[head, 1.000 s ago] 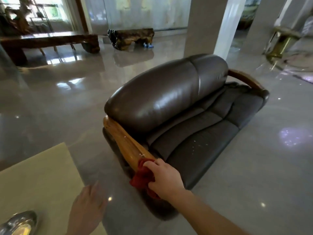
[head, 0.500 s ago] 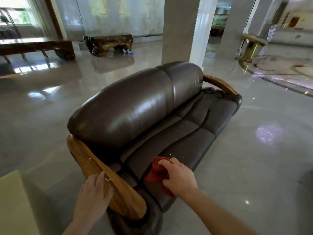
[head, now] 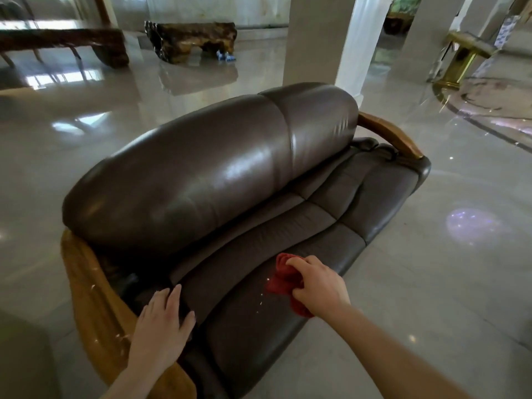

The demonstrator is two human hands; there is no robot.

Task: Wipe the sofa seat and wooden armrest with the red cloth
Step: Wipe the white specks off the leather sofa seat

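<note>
Centrally, the right hand point(head: 319, 286) bunches the red cloth point(head: 283, 279) in closed fingers on the sofa seat point(head: 259, 254), while at eight o'clock the left hand point(head: 161, 326) lies flat, fingers extended, beside the wooden armrest point(head: 89, 298).

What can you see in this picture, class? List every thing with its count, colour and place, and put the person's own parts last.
sofa: one, dark brown leather, centre of the floor.
wooden armrests: two, honey brown, near armrest by the left hand, far armrest at the other end.
red cloth: one, red, bunched on the seat's front edge.
crumbs: several, pale, on the seat beside the cloth.
wooden benches: two, dark, long bench and stump bench at the back.
pillar: one, pale, behind the sofa.
gold stand: one, far right.
left hand: flat on the seat, no grip.
right hand: grip on the cloth.
</note>
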